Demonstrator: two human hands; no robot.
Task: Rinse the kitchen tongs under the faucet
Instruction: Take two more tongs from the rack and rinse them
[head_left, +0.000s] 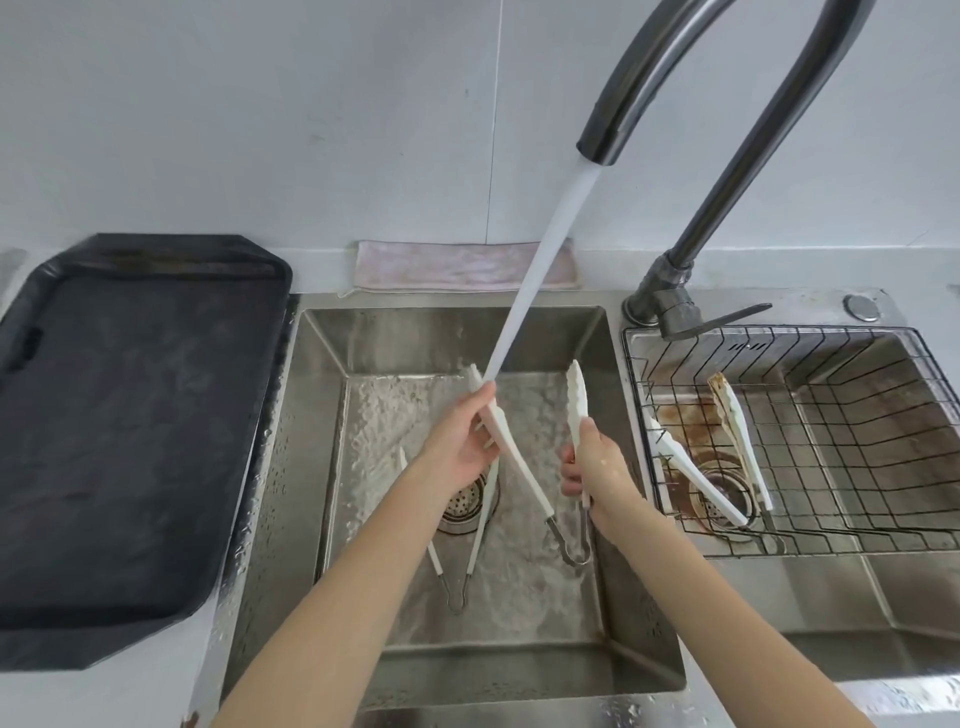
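My left hand (457, 441) is closed around one white plastic arm of the spread-open kitchen tongs (511, 457), thumb near its scalloped tip, and my right hand (597, 462) grips the other arm lower down. I see the tongs held over the middle of the left stainless-steel sink basin (322, 415), their metal hinge loop pointing toward the basin's near edge. The white stream of water (540, 260) from the tall dark curved metal faucet (727, 171) lands on the tip in my left hand. Beneath my left wrist a second pair of white tongs (480, 525) lies on the basin floor, across the round drain strainer (462, 506). In the right basin sits a black wire basket (857, 441), and I see a third pair of white tongs (696, 478) in its left part, one tip stained brown. A black tray (130, 441) rests on the counter along the sink's left edge, and a folded pale cloth (457, 265) lies behind the far edge.
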